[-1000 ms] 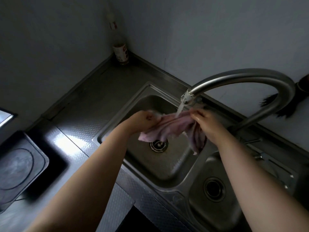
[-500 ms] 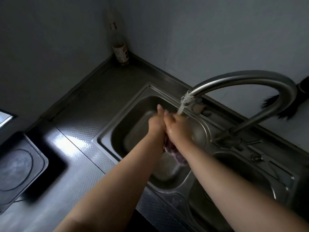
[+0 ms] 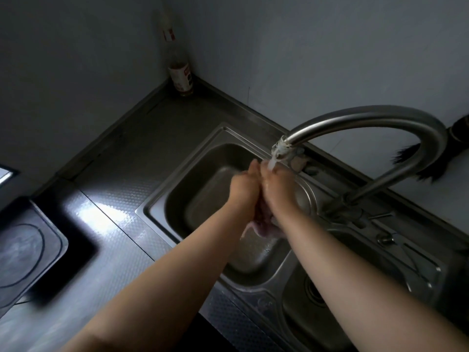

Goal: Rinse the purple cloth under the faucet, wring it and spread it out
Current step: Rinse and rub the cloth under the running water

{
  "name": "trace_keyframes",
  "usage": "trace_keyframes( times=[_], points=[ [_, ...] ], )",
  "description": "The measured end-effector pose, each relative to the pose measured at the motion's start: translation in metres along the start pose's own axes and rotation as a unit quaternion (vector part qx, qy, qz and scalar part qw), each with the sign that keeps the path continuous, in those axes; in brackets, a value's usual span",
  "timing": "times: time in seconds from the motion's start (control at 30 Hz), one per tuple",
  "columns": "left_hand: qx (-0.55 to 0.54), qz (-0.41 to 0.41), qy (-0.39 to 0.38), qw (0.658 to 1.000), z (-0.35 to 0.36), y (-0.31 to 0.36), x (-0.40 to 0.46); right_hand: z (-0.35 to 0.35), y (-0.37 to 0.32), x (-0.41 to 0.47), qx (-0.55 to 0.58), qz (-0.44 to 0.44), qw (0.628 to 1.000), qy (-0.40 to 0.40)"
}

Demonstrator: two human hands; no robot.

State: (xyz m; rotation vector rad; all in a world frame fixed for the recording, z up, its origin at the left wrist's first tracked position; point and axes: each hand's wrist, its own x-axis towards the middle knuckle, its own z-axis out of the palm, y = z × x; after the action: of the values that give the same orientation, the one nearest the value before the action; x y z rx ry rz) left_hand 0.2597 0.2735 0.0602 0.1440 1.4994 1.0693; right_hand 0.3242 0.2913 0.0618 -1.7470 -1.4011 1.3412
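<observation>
Both hands are pressed together over the left basin of the steel sink [image 3: 162, 201], right under the spout of the curved faucet [image 3: 360, 120]. My left hand [image 3: 245, 189] and my right hand [image 3: 278, 189] squeeze the purple cloth [image 3: 261, 228] between them. Only a bunched, pale purple end of it shows below the wrists; the rest is hidden by the palms. Water runs from the spout onto my right fingers.
A bottle [image 3: 181, 72] stands in the back corner of the steel counter [image 3: 121, 219]. A black hob [image 3: 22, 252] lies at the left. A second basin with a drain [image 3: 314, 290] sits at the right, and a dark brush [image 3: 431, 163] hangs behind the faucet.
One second ago the cloth was stretched between my two hands under the water. The hands came together and bunched it up, and now press it between the palms.
</observation>
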Motion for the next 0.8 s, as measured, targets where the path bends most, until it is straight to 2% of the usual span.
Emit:
trace_keyframes(
  times=[0.1,0.23,0.37,0.43,0.53,0.6,0.67,0.73,0.8],
  points=[
    [0.075,0.001,0.015,0.997,-0.005,0.005,0.008,0.01,-0.001,-0.019,-0.02,-0.023,0.999,-0.019],
    [0.044,0.003,-0.025,0.999,0.002,-0.005,-0.005,-0.008,-0.011,0.002,-0.006,-0.009,0.999,0.051],
    [0.023,0.015,0.004,1.0,-0.006,0.007,0.005,0.007,0.002,-0.024,-0.014,-0.024,0.999,-0.028],
    [0.052,0.018,-0.013,0.998,-0.004,0.001,0.003,0.0,-0.005,-0.011,-0.015,-0.016,1.0,-0.004],
    [0.055,0.03,-0.046,0.997,0.006,-0.008,0.0,-0.01,-0.01,0.0,0.045,-0.014,0.997,0.069],
    [0.109,0.068,0.001,0.992,0.0,0.003,0.005,0.004,-0.005,-0.014,-0.005,-0.029,0.999,0.032],
    [0.084,0.056,0.018,0.995,-0.009,0.006,0.013,0.015,0.005,-0.019,-0.021,-0.036,0.999,-0.01],
    [0.006,-0.022,-0.053,0.998,-0.013,0.002,0.007,0.01,0.004,-0.007,-0.018,-0.038,0.999,0.008],
    [-0.035,-0.055,-0.144,0.988,-0.018,-0.009,-0.003,-0.004,0.002,0.012,-0.02,-0.04,0.998,0.035]
  ],
)
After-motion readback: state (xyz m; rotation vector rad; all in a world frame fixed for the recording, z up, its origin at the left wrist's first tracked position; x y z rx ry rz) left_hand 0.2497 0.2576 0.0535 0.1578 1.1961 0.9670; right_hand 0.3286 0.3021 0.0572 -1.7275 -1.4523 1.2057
